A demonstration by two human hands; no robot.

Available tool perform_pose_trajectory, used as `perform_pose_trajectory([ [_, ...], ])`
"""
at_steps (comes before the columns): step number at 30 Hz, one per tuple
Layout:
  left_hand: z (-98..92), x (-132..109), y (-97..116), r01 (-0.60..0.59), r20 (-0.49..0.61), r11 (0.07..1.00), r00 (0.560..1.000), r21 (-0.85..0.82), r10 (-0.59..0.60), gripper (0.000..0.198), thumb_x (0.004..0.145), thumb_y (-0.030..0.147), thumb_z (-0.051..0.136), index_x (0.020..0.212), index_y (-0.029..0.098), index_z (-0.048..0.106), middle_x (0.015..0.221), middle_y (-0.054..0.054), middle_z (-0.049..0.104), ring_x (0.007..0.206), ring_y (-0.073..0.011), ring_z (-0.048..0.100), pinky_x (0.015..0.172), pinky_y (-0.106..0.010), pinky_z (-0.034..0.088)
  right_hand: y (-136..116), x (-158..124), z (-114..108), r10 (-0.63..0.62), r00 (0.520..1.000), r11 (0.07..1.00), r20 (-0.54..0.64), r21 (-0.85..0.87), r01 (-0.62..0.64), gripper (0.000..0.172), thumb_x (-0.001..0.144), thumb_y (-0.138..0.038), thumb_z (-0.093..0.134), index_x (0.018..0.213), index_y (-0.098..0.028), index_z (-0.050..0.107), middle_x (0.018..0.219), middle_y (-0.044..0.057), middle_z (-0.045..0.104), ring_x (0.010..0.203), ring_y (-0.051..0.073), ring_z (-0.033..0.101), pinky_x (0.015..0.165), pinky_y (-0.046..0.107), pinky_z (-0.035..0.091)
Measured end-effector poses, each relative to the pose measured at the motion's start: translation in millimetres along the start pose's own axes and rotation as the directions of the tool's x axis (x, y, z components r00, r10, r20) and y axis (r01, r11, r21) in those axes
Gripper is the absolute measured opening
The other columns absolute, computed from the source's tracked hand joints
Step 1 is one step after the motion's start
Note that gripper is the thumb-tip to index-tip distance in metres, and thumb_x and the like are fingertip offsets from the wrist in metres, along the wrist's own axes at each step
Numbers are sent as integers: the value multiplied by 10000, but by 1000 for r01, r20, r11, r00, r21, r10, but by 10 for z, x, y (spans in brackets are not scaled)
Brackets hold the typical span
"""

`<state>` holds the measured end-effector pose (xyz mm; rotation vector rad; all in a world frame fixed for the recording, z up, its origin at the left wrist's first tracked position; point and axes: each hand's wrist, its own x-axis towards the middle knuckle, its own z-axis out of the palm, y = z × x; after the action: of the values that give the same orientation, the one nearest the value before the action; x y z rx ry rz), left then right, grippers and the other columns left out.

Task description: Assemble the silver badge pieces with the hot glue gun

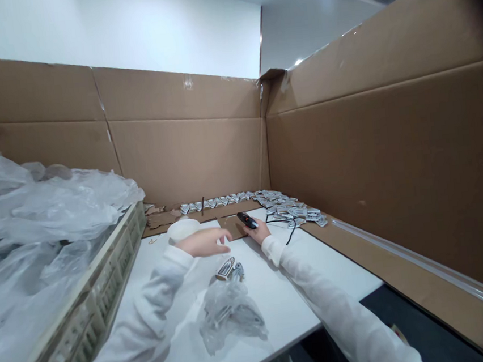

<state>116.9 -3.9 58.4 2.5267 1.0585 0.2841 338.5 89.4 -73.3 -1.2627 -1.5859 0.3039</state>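
My right hand (pixel 258 233) is closed around a black hand tool (pixel 247 221); a thin black cord (pixel 291 234) lies beside it, and its exact kind is unclear. The tool is over a brown cardboard piece (pixel 231 225) on the white table (pixel 279 308). My left hand (pixel 207 242) is to the left, in front of a round white container (pixel 183 227), thumb and fingers apart with nothing between them. Nearer to me lies a clear plastic bag (pixel 228 313) of small metallic-looking parts. Some of these parts (pixel 228 270) stick out of its mouth.
A pale plastic crate (pixel 118 278) heaped with clear plastic bags (pixel 56 204) stands at the left. Similar small parts form a row (pixel 218 201) at the back and a pile (pixel 286 206) at the back right. Tall cardboard walls (pixel 187 146) enclose the far and right sides.
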Motion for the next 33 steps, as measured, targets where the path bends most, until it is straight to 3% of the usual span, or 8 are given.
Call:
perform_pose_trajectory([
  [3, 234, 47, -44, 97, 157, 959, 977, 265, -143, 365, 697, 373, 548, 1017, 196, 558, 991, -63, 577, 807, -188, 547, 707, -274, 407, -27, -9, -7, 8, 1000, 1000, 23, -12, -8, 165, 598, -311, 523, 695, -183, 562, 637, 31, 597, 607, 192, 546, 611, 291, 433],
  [8, 411, 77, -100, 122, 198, 950, 963, 288, -184, 451, 668, 486, 544, 1002, 181, 539, 951, -75, 604, 833, -220, 564, 699, -282, 425, -108, -26, -31, 21, 999, 999, 43, -29, -19, 181, 595, -288, 543, 734, -178, 579, 663, 33, 602, 631, 200, 553, 625, 294, 432],
  [13, 508, 99, -99, 187, 75, 930, 972, 316, -221, 302, 714, 313, 482, 948, 127, 527, 901, -137, 613, 838, -253, 579, 685, -305, 438, -268, -85, -33, 29, 997, 998, 70, 47, -33, 139, 584, -275, 600, 688, -185, 579, 614, 11, 584, 623, 185, 541, 620, 284, 434],
  [18, 607, 223, -317, 99, -202, 981, 970, -169, -133, 181, 768, 166, 384, 919, 160, 484, 774, -47, 583, 670, -150, 569, 603, -249, 458, -524, -202, 28, 66, 961, 961, 269, 243, -134, 236, 623, -410, 628, 653, -185, 562, 547, 1, 539, 493, 153, 496, 504, 277, 420],
  [21, 654, 305, -419, 17, -251, 838, 951, -546, -183, 172, 772, 183, 408, 943, 169, 418, 709, 7, 528, 572, -108, 519, 516, -219, 455, -597, -229, 95, 81, 943, 914, 322, 354, -199, 296, 616, -456, 632, 670, -172, 569, 567, 7, 541, 486, 145, 488, 478, 271, 410],
  [24, 632, 323, -449, -20, -267, 766, 943, -642, -200, 147, 793, 228, 417, 927, 168, 416, 713, 4, 532, 620, -119, 527, 555, -237, 465, -577, -213, 155, 129, 959, 872, 253, 432, -231, 319, 567, -441, 667, 682, -158, 576, 601, 9, 553, 540, 141, 502, 528, 264, 419],
  [29, 456, 190, -656, 224, -547, 963, 793, -147, -268, 216, 841, 196, 327, 951, 170, 511, 949, -78, 591, 928, -194, 516, 824, -330, 395, -533, -194, 191, 280, 940, 808, 196, 479, -341, 332, 482, -391, 717, 674, -156, 581, 626, 9, 566, 566, 138, 512, 553, 262, 428],
  [33, 355, 51, -934, 507, -545, 838, 768, 199, -336, 302, 826, 156, 323, 1036, 153, 540, 1053, -123, 577, 1016, -249, 488, 868, -370, 344, -545, -225, 189, 271, 922, 810, 277, 451, -374, 358, 468, -405, 740, 671, -152, 589, 597, 2, 560, 546, 142, 514, 534, 274, 433],
])
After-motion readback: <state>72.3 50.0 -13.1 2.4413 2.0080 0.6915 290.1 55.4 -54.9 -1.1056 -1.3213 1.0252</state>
